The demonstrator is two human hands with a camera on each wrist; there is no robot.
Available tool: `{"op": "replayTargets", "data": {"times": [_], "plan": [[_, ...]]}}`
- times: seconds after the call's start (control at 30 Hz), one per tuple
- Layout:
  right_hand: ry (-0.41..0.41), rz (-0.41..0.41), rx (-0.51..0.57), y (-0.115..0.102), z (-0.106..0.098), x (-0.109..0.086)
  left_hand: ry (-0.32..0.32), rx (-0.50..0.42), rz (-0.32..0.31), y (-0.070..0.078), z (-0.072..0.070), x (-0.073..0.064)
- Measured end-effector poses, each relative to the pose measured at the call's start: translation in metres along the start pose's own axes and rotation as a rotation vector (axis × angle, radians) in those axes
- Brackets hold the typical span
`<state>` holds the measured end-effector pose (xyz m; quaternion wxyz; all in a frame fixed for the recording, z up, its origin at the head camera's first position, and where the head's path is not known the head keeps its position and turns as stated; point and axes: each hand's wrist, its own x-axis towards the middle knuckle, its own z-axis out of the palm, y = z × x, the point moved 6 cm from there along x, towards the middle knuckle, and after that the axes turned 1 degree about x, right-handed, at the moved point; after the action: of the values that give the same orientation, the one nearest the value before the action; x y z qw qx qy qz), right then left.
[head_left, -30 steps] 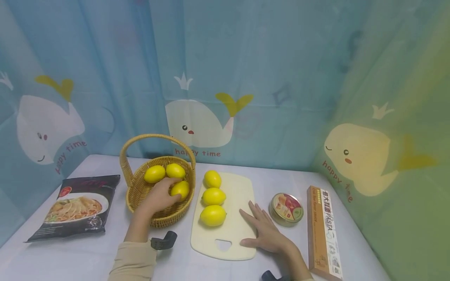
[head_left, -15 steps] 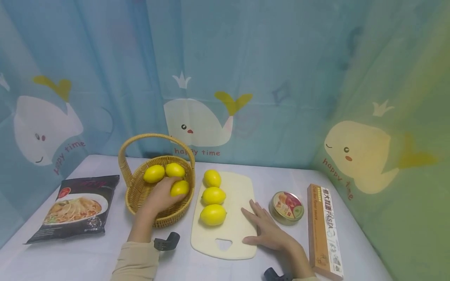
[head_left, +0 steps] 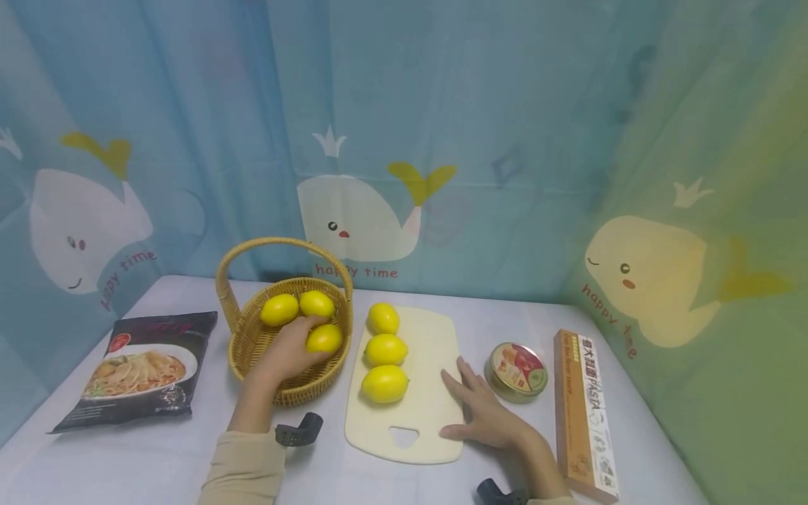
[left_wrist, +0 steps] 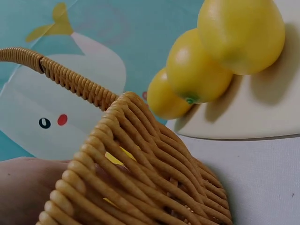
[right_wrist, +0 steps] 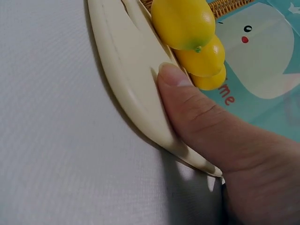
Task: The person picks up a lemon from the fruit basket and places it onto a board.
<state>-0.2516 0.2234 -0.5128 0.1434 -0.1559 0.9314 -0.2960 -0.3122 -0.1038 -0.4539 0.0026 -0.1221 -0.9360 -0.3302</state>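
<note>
The left hand (head_left: 287,354) reaches into a round, tan wicker basket with an arched handle (head_left: 315,387), its fingers curled round a glossy yellow lemon (head_left: 325,339) at the basket's right side; the weave hides most of this grip in the left wrist view. Two more yellow lemons (head_left: 280,309) lie at the back of the basket. The right hand (head_left: 489,415) rests with spread fingers at the right edge of a cream rectangular cutting board (head_left: 429,337), thumb on its surface. Three yellow lemons (head_left: 386,349) line the board's left side. A round, flat tin with a red-and-cream lid (head_left: 517,370) sits just beyond the right hand on the white-covered desk (head_left: 379,485).
</note>
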Motion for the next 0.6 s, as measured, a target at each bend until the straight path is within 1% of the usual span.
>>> {"op": "replayTargets", "data": {"times": [0.13,0.27,0.43,0.6], "plan": [[-0.002,0.005,0.006,0.0,-0.001,0.0,0.005,0.016,0.007,0.002,-0.002,0.0],[-0.005,0.008,0.001,0.001,-0.001,0.0,0.001,0.037,0.01,0.006,-0.008,-0.002],[-0.006,0.015,0.01,0.001,0.0,0.002,-0.007,0.05,0.01,0.015,-0.018,-0.007],[-0.003,0.002,0.002,-0.002,-0.001,0.001,-0.016,0.065,-0.006,0.025,-0.025,-0.012]]}}
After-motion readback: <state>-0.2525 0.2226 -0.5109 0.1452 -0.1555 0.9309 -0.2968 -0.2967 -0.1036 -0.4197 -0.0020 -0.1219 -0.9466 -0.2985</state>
